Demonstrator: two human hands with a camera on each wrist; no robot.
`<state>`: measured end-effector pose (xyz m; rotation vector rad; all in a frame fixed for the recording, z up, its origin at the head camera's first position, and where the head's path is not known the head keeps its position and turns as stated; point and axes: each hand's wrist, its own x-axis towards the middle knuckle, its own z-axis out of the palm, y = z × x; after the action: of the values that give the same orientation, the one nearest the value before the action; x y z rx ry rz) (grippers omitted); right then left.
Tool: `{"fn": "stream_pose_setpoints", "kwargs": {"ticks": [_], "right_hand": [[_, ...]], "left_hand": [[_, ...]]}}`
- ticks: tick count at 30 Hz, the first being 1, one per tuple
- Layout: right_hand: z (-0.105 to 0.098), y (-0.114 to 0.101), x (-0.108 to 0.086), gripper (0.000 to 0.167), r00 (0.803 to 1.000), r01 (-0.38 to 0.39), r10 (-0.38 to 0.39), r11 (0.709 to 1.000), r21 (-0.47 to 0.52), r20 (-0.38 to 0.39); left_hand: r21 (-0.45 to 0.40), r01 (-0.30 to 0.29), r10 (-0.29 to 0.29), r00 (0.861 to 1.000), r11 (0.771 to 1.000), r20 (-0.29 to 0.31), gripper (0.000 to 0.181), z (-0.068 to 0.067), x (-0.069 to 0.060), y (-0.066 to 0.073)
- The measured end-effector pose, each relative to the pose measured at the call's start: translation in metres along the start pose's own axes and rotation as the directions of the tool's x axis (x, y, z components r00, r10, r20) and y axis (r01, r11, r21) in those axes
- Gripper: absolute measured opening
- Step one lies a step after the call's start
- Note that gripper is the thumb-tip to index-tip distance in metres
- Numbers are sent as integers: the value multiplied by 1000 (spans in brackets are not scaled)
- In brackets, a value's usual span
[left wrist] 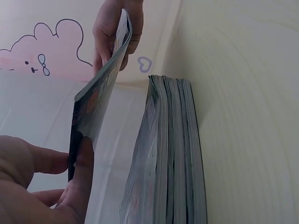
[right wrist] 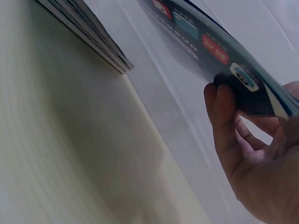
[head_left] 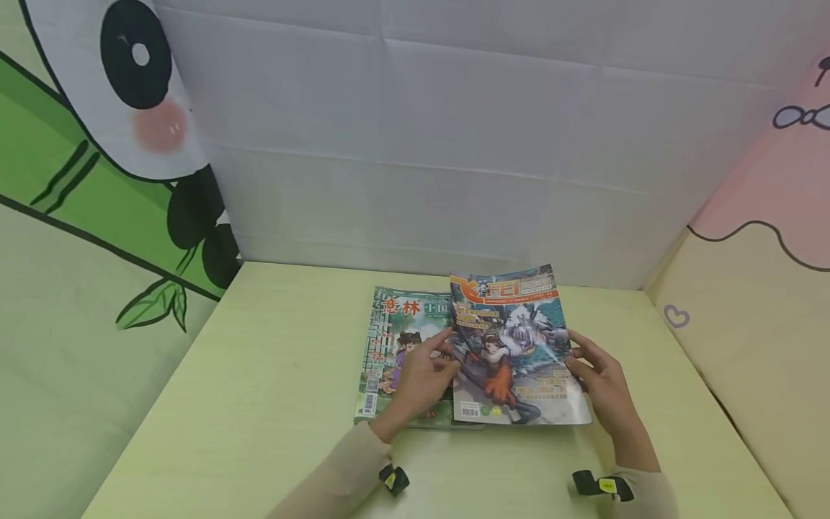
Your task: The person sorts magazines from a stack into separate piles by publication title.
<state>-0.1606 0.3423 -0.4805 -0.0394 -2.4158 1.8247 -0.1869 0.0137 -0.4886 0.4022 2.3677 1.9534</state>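
Both hands hold up one magazine (head_left: 512,346) with an orange title band and a figure in red on its cover. My left hand (head_left: 421,375) pinches its left edge between thumb and fingers; my right hand (head_left: 599,378) pinches the right edge. Below and to the left lies a stack of magazines (head_left: 382,360), the top one with a green cover. The left wrist view shows the stack's layered edges (left wrist: 175,140) and the raised magazine (left wrist: 100,93) apart from it. In the right wrist view, the dark underside (right wrist: 219,56) of the held magazine shows.
The pale yellow tabletop (head_left: 246,389) spreads around the stack. A white sheet (head_left: 454,144) rises behind it. Printed cartoon side panels stand at left (head_left: 84,303) and right (head_left: 752,317).
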Motion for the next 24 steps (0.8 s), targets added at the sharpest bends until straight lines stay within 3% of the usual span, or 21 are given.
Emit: {"fn": "stream_pose_setpoints", "kwargs": {"ticks": [8,16,24], "right_hand": [[-22,9,-4,52,998,-41,45,996,80,-53],[-38,13,-6,52,991,-90,93,995,31,-97],[-53,26,-7,52,986,-105,106,994,16,-126]], "left_hand": [[-46,11,-10,1000,999,10,66,30,4,-1],[-30,14,-14,1000,999,5,67,50,9,1],[-103,23,-19,999,994,40,70,67,13,3]]}}
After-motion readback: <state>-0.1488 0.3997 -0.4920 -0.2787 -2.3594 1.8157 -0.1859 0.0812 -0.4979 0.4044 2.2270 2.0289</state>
